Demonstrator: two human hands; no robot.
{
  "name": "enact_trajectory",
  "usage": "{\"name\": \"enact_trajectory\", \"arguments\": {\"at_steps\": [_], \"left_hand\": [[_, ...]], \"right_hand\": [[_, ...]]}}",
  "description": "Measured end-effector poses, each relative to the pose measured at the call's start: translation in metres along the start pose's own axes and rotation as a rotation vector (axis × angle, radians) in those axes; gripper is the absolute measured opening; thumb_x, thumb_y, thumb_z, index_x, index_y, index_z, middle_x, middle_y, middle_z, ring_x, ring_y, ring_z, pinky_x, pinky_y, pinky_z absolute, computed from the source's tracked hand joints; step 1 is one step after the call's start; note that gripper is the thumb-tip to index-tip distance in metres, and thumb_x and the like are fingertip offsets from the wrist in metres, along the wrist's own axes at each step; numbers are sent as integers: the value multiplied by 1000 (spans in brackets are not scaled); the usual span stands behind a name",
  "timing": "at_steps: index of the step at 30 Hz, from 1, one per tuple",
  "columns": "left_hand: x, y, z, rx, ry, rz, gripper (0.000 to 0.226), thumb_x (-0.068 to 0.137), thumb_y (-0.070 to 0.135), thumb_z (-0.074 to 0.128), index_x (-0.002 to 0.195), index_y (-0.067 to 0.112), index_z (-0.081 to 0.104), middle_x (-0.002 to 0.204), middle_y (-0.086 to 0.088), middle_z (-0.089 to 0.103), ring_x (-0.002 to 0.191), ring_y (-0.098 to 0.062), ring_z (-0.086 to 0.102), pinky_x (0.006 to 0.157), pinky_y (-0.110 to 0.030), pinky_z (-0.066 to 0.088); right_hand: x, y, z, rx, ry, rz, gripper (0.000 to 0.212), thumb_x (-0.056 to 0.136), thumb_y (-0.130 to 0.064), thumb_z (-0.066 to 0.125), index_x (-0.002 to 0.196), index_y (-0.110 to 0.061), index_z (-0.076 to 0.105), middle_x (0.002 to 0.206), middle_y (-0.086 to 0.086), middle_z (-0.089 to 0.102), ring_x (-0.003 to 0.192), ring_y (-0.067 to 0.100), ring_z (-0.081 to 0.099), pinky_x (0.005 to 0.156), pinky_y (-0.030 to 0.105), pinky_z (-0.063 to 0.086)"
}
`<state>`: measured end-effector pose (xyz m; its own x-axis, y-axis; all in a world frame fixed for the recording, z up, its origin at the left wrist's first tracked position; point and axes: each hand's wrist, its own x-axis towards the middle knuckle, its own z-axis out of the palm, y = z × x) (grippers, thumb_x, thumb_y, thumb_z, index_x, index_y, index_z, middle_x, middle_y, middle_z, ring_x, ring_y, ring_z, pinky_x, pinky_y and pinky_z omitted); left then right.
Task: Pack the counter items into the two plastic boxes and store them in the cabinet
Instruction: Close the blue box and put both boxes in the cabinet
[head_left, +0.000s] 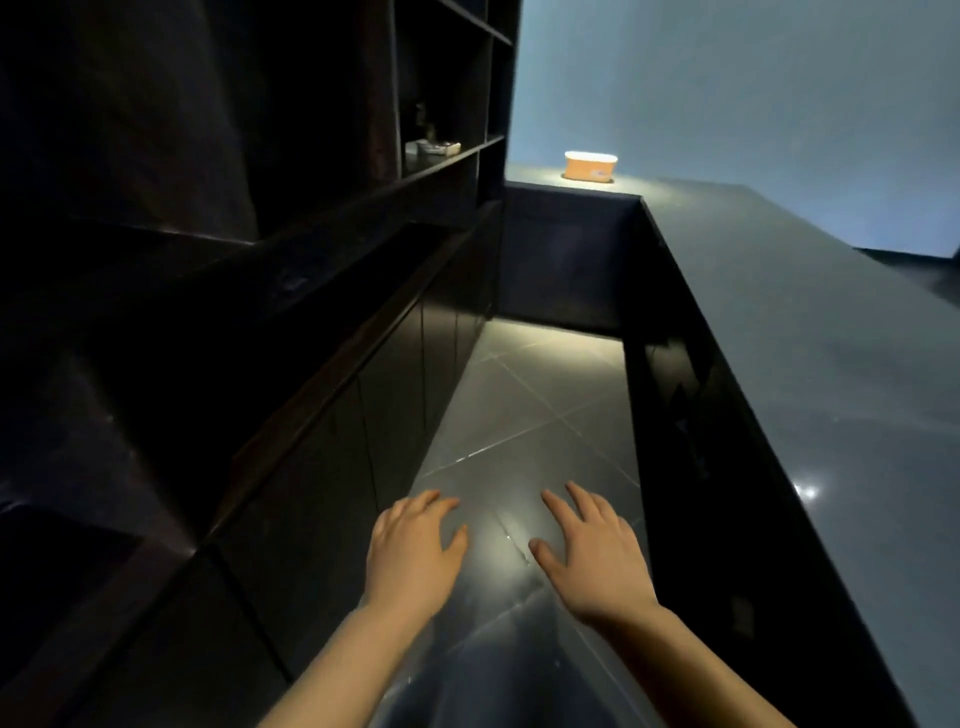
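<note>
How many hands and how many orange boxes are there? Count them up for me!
Hands: 2, the left hand and the right hand, both open and holding nothing
Orange boxes: 1, the orange box on the far end of the counter
Total: 3

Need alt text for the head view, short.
Both hands, left and right, reach forward open and empty over a dark tiled floor, between dark cabinets and a dark counter. An orange box sits at the counter's far end.
</note>
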<state>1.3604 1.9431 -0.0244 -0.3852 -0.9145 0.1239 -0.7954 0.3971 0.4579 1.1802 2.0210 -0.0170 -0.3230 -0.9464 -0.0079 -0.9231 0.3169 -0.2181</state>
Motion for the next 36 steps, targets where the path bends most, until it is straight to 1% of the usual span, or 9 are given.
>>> {"name": "enact_trajectory", "arguments": {"at_steps": [5,8,13,16,19,25,29,33,36], "left_hand": [[147,-6,4,44,20,72,37,92,39,50,128,32,55,138,9,48,126,-14,42,101,-25,25],[226,-2,5,10,-2,115,36,91,38,50,126,31,57,134,9,51,123,-13,44,99,-23,24],[355,16,19,-39,-20,174,37,92,36,49,128,29,54,137,8,49,126,-13,40,106,-26,22],[412,29,43,-83,-43,192,35,91,35,52,124,28,57,134,7,52,124,-13,43,106,-28,27],[479,42,69,-67,-68,222,33,90,34,53,122,27,58,132,7,53,123,-14,45,106,-28,27],[617,81,106,-54,-28,199,34,90,30,53,124,25,57,132,5,53,121,-15,46,104,-28,29],[696,102,126,-43,-18,187,37,92,32,52,128,26,54,132,7,53,122,-12,45,106,-29,29],[766,95,152,-13,-80,58,38,93,39,47,131,33,50,137,13,47,125,-9,40,106,-27,26],[837,86,175,-21,-84,-1,38,92,39,48,129,32,52,137,11,48,125,-12,42,104,-27,29]], "right_hand": [[127,16,-8,17,48,94,66,93,-58,37,151,-34,17,161,0,13,147,21,11,118,39,13],[196,29,-18,22,42,155,66,94,-60,36,151,-34,17,161,1,13,147,21,10,118,38,13],[293,47,-27,21,77,228,65,93,-61,37,150,-35,19,160,-1,18,146,19,15,117,37,17],[342,71,-25,45,63,290,66,93,-62,38,150,-36,20,159,-3,19,146,17,15,116,36,18],[405,102,-31,37,71,304,66,93,-61,38,151,-35,20,159,-2,19,146,18,15,117,36,17],[546,166,-52,18,89,230,65,94,-58,38,151,-32,20,159,0,19,146,19,15,117,35,16],[643,206,-70,2,100,217,64,94,-57,38,151,-32,21,159,0,21,146,19,16,117,36,18],[735,226,-68,41,53,200,63,94,-57,39,150,-32,23,158,0,23,145,19,18,117,36,19],[813,238,-64,22,45,169,63,93,-57,39,150,-33,23,158,0,23,145,19,20,116,36,19]]}}
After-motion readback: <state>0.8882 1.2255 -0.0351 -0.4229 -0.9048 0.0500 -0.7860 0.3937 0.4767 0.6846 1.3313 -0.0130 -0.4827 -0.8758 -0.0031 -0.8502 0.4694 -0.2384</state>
